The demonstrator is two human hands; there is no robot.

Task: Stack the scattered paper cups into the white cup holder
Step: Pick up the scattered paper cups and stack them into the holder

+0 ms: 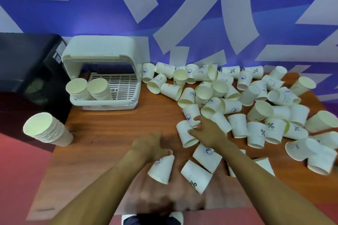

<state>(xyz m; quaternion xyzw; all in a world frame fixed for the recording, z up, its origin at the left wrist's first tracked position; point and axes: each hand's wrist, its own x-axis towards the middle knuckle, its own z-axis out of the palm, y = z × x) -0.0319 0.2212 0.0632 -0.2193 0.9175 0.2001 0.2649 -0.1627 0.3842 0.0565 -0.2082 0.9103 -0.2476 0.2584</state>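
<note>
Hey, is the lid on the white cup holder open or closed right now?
Open. The white cup holder's lid is flipped up and back, exposing the slotted tray and two cup stacks standing inside.

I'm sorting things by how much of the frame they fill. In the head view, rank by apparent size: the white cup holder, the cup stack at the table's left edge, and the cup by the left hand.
1. white cup holder
2. cup stack
3. cup; it sits nearer the camera, so its true size against the stack is unsure.
</note>
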